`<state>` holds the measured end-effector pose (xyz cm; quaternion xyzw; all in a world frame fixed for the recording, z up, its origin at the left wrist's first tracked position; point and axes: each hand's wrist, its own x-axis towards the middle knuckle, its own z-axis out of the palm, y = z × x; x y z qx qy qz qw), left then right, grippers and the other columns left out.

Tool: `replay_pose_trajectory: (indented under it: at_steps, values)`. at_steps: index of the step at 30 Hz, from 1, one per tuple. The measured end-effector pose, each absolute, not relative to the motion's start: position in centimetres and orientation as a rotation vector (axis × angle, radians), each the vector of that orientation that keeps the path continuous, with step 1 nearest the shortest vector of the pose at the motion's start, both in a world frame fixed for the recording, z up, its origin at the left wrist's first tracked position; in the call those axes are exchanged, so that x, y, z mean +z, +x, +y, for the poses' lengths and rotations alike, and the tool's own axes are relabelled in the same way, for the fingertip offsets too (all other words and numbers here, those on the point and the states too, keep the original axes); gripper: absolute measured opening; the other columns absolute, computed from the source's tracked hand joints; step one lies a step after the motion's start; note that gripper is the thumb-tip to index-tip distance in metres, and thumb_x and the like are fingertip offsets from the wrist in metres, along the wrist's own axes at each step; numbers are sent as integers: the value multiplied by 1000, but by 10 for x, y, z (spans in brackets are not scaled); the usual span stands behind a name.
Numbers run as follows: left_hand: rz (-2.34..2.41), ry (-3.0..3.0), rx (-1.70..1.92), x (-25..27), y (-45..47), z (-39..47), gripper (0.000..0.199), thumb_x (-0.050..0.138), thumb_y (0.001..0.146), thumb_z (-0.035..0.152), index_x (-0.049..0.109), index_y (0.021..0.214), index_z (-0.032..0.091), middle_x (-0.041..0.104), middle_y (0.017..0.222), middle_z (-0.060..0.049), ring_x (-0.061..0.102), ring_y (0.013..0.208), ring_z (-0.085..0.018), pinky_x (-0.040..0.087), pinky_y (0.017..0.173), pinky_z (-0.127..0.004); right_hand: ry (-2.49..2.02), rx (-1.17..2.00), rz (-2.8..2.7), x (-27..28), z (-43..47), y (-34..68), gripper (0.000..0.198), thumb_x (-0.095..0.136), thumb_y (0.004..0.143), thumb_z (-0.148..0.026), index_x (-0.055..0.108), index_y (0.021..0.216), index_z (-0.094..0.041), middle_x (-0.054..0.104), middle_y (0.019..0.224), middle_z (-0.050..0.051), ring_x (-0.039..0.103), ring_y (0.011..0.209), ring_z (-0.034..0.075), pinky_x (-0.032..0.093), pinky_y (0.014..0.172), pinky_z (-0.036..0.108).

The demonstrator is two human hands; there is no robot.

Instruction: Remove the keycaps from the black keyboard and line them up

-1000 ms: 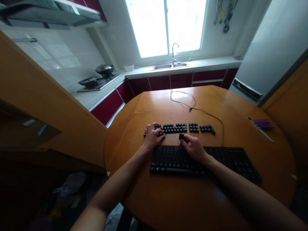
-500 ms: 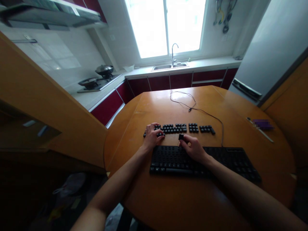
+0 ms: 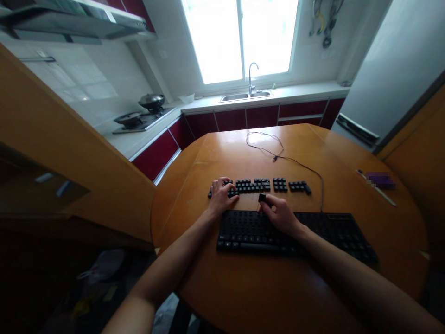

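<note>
A black keyboard (image 3: 243,227) lies on the table, with bare key sockets across its upper left and keycaps along its lower left rows. Over its upper edge, my right hand (image 3: 280,215) pinches one black keycap (image 3: 262,197) between thumb and fingers. Beyond the keyboard, loose black keycaps (image 3: 252,186) are laid out in grouped rows. My left hand (image 3: 219,197) rests at the left end of these rows, fingers spread and curved over several keycaps. It partly hides the keycaps under it.
A thin cable (image 3: 302,162) runs from the keyboard to a loose coil at the far side of the wooden table (image 3: 222,153). A purple item (image 3: 381,180) and a slim white stick (image 3: 384,196) lie at the right. Farther off are a sink (image 3: 235,97) and a stove (image 3: 144,121).
Almost nothing differs. The left fingers shift very slightly among the keycaps; the right hand keeps its pinch on the keycap in the same place.
</note>
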<state>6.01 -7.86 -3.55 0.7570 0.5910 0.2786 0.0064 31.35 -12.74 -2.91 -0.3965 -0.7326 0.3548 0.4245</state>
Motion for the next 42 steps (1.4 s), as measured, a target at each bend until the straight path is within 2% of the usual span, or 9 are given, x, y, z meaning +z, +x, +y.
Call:
replay_pose_trajectory:
  at_steps: [6,11,14,20,23,27,32,39,42]
  values:
    - [1822,2382,927,-36,58,-77,32,85,72,32,73,101,27,55,127,-6,46,117,-30,40,104,-48,-1003,905,-1877,-8,-124,323,22,56,94,-29,67,79,-18,70,76,4,63,71,18,45,64,27]
    - [1736,2426,1102,-25,59,-84,19,73,86,32,72,104,25,58,123,-7,49,110,-26,43,102,-44,-930,1089,-2154,12,-126,341,24,57,93,-30,68,77,-15,63,69,0,53,65,14,38,58,25]
    - [1638,2455,1177,-20,63,-91,15,70,89,29,71,103,24,59,119,-7,50,109,-25,44,100,-42,-889,1132,-2285,10,-131,350,29,59,93,-30,64,68,-15,56,64,-2,49,63,13,36,59,25]
    - [1491,2484,1176,-22,70,-96,10,67,90,23,71,99,23,61,114,-6,51,107,-24,46,97,-41,-730,1062,-2454,8,-143,358,20,61,91,-24,66,74,-16,66,80,4,58,71,15,42,67,26]
    - [1458,2486,1162,-23,72,-95,10,66,90,23,71,99,23,62,113,-6,52,107,-23,45,98,-41,-766,916,-2508,9,-148,354,15,62,89,-20,64,75,-17,67,79,4,59,71,16,41,67,26]
    - [1389,2499,1139,-20,75,-97,10,62,93,24,70,99,23,64,108,-6,55,107,-23,45,99,-41,-934,823,-2440,1,-150,347,16,60,90,-19,59,74,-18,66,72,3,55,64,14,37,62,25]
    - [1304,2451,1041,-16,81,-105,13,59,96,28,70,102,23,66,108,-6,57,109,-22,45,102,-40,-1044,892,-2216,-10,-147,340,21,56,93,-22,57,73,-19,63,67,0,53,59,14,37,58,26]
    - [974,2375,842,-7,100,-129,30,73,87,40,66,110,22,71,106,-7,61,105,-24,50,96,-40,-981,874,-1840,-15,-150,332,16,55,97,-28,68,92,-19,74,87,5,67,82,21,49,75,31]
    - [949,2373,899,-8,107,-136,21,71,88,33,66,106,22,72,102,-6,62,100,-22,52,92,-39,-953,796,-1819,-17,-152,329,16,56,97,-28,68,93,-19,73,89,6,67,84,22,49,77,32]
